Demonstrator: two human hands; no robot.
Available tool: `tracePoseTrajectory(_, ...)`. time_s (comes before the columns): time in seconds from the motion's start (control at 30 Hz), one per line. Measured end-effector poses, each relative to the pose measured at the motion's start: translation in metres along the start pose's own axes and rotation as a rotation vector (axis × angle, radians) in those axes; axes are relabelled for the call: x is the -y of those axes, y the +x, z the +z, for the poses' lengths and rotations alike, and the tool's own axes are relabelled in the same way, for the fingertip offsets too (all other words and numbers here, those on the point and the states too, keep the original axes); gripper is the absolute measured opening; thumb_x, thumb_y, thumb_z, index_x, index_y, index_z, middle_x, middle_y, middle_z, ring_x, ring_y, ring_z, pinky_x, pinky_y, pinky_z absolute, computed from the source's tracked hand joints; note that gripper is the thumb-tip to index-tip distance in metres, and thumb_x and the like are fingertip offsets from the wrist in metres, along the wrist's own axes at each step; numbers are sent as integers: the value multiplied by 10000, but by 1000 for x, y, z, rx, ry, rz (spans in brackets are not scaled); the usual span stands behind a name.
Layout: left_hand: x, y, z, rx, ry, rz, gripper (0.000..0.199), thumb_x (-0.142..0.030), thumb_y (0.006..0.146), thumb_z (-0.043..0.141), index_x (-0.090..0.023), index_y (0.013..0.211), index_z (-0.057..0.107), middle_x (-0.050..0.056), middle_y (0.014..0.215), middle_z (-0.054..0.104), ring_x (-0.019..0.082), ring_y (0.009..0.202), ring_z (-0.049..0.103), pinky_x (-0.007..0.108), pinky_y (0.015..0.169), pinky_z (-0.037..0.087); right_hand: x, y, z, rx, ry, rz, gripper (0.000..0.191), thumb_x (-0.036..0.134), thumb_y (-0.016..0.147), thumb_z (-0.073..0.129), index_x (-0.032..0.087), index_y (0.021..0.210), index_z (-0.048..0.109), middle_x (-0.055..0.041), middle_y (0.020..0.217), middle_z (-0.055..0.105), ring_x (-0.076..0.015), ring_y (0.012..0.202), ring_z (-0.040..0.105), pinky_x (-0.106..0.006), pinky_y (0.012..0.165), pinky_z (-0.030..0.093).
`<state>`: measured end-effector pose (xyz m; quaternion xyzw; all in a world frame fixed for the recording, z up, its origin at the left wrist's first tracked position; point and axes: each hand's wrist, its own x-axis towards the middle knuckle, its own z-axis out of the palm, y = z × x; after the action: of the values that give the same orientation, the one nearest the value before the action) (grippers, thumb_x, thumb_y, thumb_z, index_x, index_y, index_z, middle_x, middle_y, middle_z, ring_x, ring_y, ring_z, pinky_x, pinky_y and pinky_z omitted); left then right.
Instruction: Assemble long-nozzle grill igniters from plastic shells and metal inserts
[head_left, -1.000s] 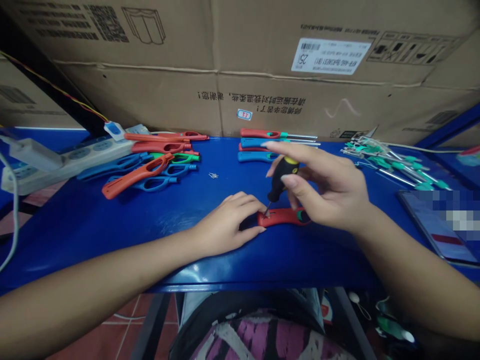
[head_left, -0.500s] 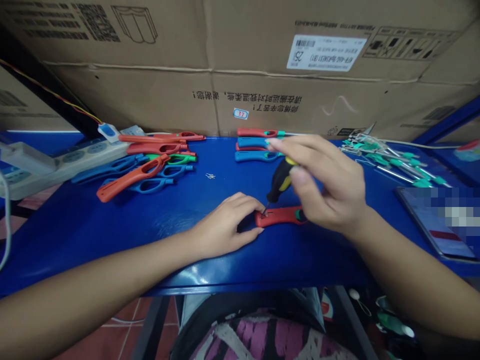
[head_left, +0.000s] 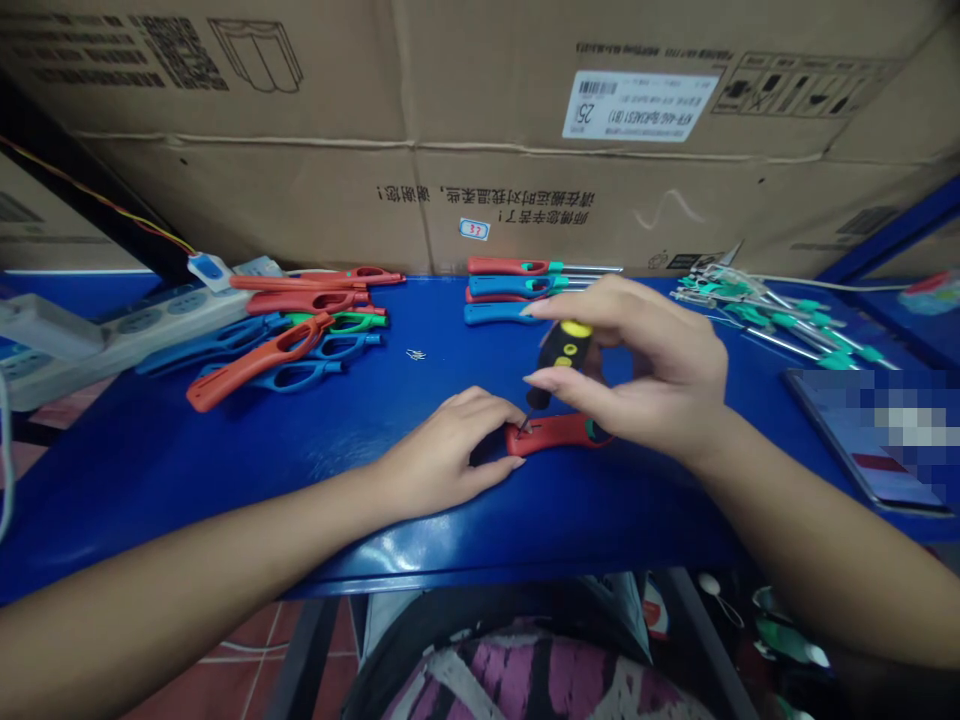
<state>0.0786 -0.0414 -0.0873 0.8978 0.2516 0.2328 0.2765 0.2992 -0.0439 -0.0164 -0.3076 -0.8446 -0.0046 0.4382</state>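
Note:
A red lighter [head_left: 559,434] lies flat on the blue table, its left end pinched between the thumb and fingers of my left hand [head_left: 450,450]. My right hand [head_left: 652,370] holds a black and yellow screwdriver [head_left: 556,362] by its handle. The screwdriver leans slightly, and its tip meets the lighter's left end near my left fingertips. Part of the lighter's right end, with a green piece, is hidden by my right hand.
Red, blue and green lighter shells [head_left: 262,360] lie at the left beside a power strip [head_left: 142,325]. Assembled lighters [head_left: 502,287] lie by the cardboard box [head_left: 300,200]. Metal rods with green parts [head_left: 787,315] and a phone [head_left: 862,440] are at the right. Small screws [head_left: 415,354] lie mid-table.
My right fingers have shifted around the screwdriver handle, which now stands more upright. The view has moved slightly. My left hand still holds the red lighter.

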Motion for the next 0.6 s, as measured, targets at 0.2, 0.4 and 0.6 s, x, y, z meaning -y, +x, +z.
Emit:
tracePoseTrajectory(0.2,0,-2,0,14,55,-21,297,-281,935,656,-200,1212,585,75,1153,682,250,1087,588,426,961,483,1,1,-4,-21,14,85,329,336,1018,481,242,1264,678,-90,1193,708,-191,892,707,-353,749,620)
tracePoseTrajectory(0.4,-1,-3,0,1,106,-1,284,-281,941,646,-195,1205,585,79,1169,688,251,1116,593,434,977,475,-3,1,-4,-35,-40,-99,295,373,938,650,234,1192,706,-44,927,725,-188,831,690,-338,756,603)
tracePoseTrajectory(0.6,-1,-3,1,-10,86,-2,282,-277,933,659,-194,1196,600,73,1144,693,244,1083,600,414,952,488,4,2,-6,90,60,-60,367,284,1044,426,231,1359,605,-62,1115,719,-178,957,689,-350,834,595)
